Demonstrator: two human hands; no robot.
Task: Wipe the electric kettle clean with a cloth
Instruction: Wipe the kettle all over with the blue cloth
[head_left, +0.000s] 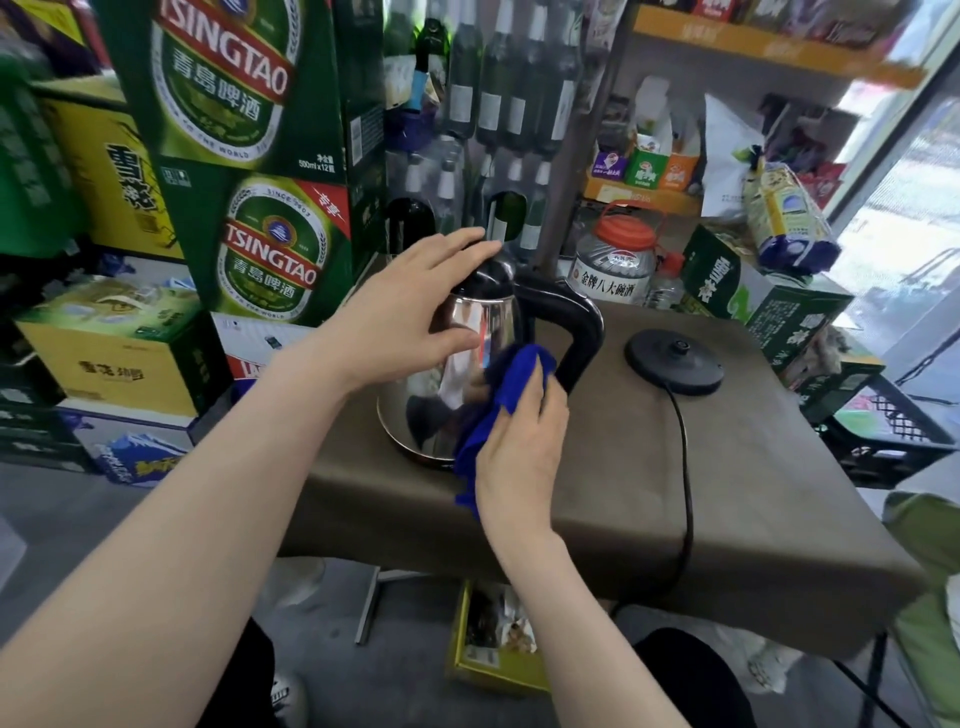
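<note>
A shiny steel electric kettle (441, 395) with a black lid and black handle (582, 332) stands on a small table covered in brown cloth (649, 493). My left hand (405, 312) rests over the kettle's top and upper side, fingers spread across the lid. My right hand (524, 441) presses a bunched blue cloth (514, 384) against the kettle's side just left of the handle. Part of the cloth hangs down past the kettle's base.
The kettle's round black power base (674, 358) sits apart on the table to the right, its cord (685, 467) running off the near edge. Green beer cartons (249, 156) are stacked at left, bottles behind, a red-capped jug (615, 260) at back, a black crate (883, 431) right.
</note>
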